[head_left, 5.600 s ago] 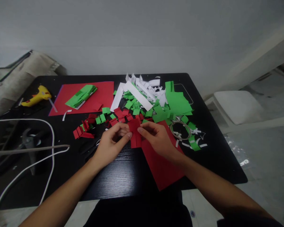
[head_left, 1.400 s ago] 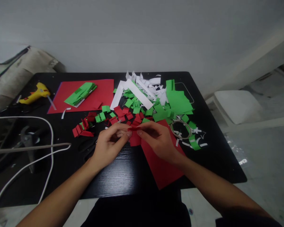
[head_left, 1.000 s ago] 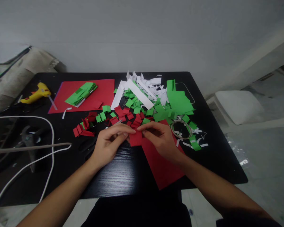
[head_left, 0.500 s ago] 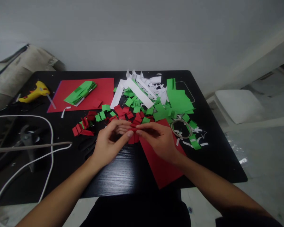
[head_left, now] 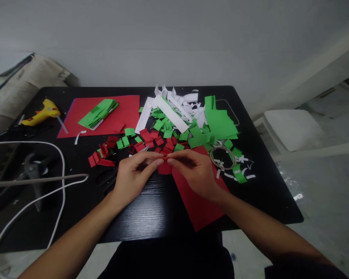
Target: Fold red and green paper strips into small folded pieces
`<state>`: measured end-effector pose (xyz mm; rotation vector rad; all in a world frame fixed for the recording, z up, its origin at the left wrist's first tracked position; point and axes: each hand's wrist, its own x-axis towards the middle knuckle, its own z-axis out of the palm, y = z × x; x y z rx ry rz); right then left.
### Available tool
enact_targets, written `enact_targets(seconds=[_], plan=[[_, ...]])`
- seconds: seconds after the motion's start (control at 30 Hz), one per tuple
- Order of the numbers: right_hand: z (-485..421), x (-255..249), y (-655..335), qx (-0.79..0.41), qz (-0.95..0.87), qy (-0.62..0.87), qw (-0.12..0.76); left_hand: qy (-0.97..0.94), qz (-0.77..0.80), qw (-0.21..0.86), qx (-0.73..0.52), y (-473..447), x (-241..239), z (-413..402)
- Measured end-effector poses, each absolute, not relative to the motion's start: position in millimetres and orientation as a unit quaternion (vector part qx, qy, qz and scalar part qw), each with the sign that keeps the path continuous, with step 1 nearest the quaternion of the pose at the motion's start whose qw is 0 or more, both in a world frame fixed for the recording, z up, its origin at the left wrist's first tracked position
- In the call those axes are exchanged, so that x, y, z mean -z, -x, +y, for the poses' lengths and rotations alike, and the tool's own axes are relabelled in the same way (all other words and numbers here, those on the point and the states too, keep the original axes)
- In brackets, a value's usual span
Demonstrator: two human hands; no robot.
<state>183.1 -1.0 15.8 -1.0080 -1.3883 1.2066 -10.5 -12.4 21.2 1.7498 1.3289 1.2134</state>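
Held open and flat in both hands seconds ago, a small red paper piece [head_left: 164, 169] now shows only as a shorter flap, its upper edge gathered between fingertips above the near middle of a black counter [head_left: 142, 224]. The left hand [head_left: 132, 174] has its grip clamped on the paper from the left, thumb and forefinger together at the edge; the right hand [head_left: 199, 174] pinches the same edge from the right, the two sets of fingertips nearly meeting. In the dim light, the fold beneath the fingers is hard to make out.

Under the right hand lies a red sheet [head_left: 197, 199], slanting toward the counter's near edge. Just beyond the hands, red paper bits [head_left: 168, 145] spread below a heap of green squares [head_left: 165, 126] and white strips [head_left: 171, 114]. Larger green sheets [head_left: 221, 124] lie to the right of the heap, with a round ring [head_left: 223, 169] nearer, among scraps. At far left, a green bundle [head_left: 99, 113] rests on a broad red sheet of paper [head_left: 126, 110], a yellow glue gun [head_left: 43, 113] beside it. Pliers [head_left: 36, 174] and a white cable [head_left: 64, 170] occupy the near left; a white seat [head_left: 292, 130] stands off the counter's right side.
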Motion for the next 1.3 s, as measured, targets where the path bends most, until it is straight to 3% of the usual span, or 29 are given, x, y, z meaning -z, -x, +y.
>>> enact_targets(seconds=[0.67,1.3], plan=[[2.4,-10.6,-182.3,-0.539,-0.559,0.411,0.479,-0.697,0.486,0.250,-0.464,11.6,-20.6,-14.2],[0.2,-9.5,-181.6,-0.521,-0.560,0.424,0.484,-0.691,0.500,0.266,-0.449,13.3,-18.4,-14.5]])
